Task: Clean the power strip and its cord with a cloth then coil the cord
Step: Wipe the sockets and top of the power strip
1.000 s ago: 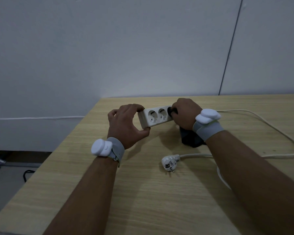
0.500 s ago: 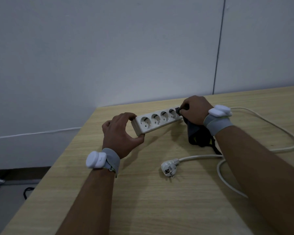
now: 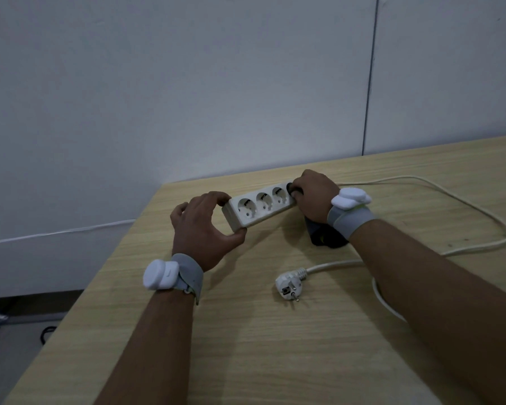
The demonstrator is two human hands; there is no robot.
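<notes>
While the left hand [image 3: 200, 229] pinches the near end of the white plastic four-socket power strip [image 3: 259, 206] by the light wooden table's [image 3: 275, 346] far left corner, the right hand [image 3: 314, 194] presses curled fingers around a dark cloth [image 3: 324, 236] onto its far end; its white cord [image 3: 450, 200] loops toward the right edge.

Right hand [image 3: 314, 195] covers far end of power strip [image 3: 257, 204]; sockets beneath not countable. Dark cloth [image 3: 323, 236] mostly hidden under right wrist. Cord [image 3: 462, 206] passes behind right forearm. Table [image 3: 275, 346] cut off at right and bottom edges.
</notes>
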